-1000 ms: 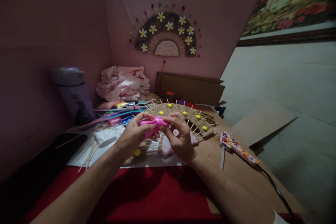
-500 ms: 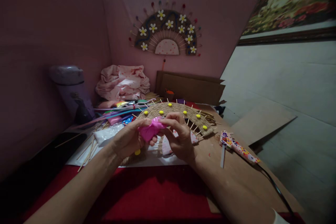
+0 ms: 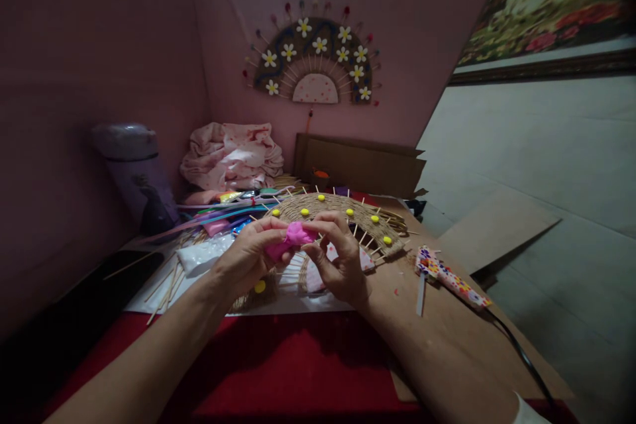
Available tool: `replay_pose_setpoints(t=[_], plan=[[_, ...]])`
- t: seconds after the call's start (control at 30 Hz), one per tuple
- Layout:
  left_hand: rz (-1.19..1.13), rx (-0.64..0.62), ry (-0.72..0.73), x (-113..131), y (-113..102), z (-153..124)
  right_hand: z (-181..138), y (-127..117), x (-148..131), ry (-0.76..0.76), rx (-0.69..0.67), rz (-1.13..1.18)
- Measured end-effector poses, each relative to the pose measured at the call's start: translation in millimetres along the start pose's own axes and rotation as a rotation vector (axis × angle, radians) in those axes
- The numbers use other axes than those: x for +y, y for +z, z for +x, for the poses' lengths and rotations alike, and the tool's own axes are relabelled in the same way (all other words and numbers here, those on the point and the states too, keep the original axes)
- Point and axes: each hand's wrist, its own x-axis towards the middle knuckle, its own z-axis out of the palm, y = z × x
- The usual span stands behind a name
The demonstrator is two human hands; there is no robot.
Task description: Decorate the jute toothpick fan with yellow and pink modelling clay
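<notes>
"Where's the pink lump (image 3: pixel 301 233)?"
"Held over the woven arch (image 3: pixel 338 207)."
"And the fingers (image 3: pixel 324 228)?"
"Closed on it: those of the left hand (image 3: pixel 252 253) grip its left part, while those of the right hand (image 3: pixel 342 262) hold its right end."

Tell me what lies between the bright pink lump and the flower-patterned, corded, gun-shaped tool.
In the head view: the right hand, part of the tan semicircular twine craft, then mostly bare brown board.
</notes>
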Motion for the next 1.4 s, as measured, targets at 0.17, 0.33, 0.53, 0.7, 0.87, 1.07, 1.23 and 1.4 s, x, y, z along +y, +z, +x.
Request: replay_pose_setpoints(t=[0.17,0.33,0.53,0.7,0.87,1.07,1.23,1.4], plan=[[0.009,0.042,0.046,0.0,0.6,1.5,0.0,0.7,-1.0,-0.012,-0.018,-0.009],[0.058,0.093,0.073,3.0,3.4,-0.9,-0.7,2.3,-1.6,-0.017,-0.034,-0.035],[0.118,0.158,0.124,2.8,4.9,-1.2,-1.6,4.0,-0.5,-0.022,-0.037,-0.046],[0.163,0.163,0.167,1.0,3.3,0.0,-1.6,5.9,2.2,-0.046,-0.029,-0.05],[0.235,0.17,0.211,0.1,2.8,-0.3,-0.8,6.4,3.2,-0.007,-0.033,-0.006],[0.285,0.164,0.228,-1.3,2.6,-0.1,1.5,5.1,3.5,0.077,-0.046,0.067],[0.319,0.165,0.254,-1.4,4.6,0.8,4.3,4.7,4.1,0.131,-0.05,0.089],[0.32,0.172,0.25,-3.4,4.7,1.5,4.7,4.6,6.2,0.147,-0.052,0.077]])
